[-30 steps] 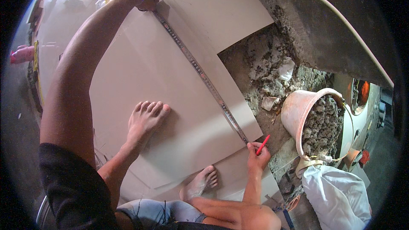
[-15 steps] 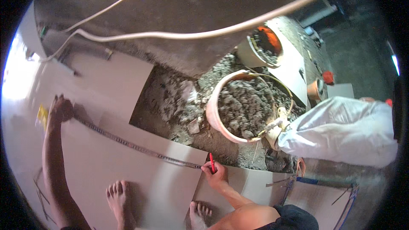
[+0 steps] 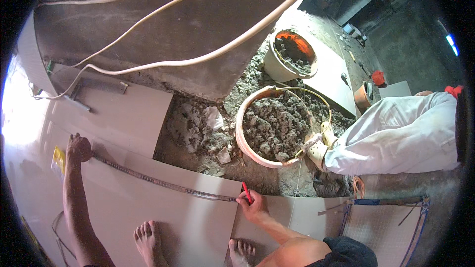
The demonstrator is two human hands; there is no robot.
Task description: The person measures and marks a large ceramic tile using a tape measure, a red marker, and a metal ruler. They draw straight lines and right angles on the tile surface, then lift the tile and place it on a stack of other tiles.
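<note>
Ruler [image 3: 163,184]: long metal strip, flat across the big pale tile [image 3: 163,227], slanting from upper left to lower right.
Left hand [image 3: 79,148]: pressing on the far end of the ruler, fingers curled together over it, likely to stop it sliding.
Right hand [image 3: 251,206]: at the near end of the ruler by the tile's edge, fingers pinched tight on a red pencil [image 3: 247,193], tip close to the ruler as if to draw along it.
Feet [image 3: 148,240]: bare, resting on the tile, likely to keep it in place.
Bucket [image 3: 279,128]: just past the tile, full of grey lumpy mud, on rough ground.
Second bucket [image 3: 289,54]: farther back, orange inside.
Other person's gloved hand [image 3: 316,151]: on the near bucket's rim, white sleeve behind.
Change: both hands and the ruler same as half a second ago; view now shifted a bit, showing more of the white sleeve.
</note>
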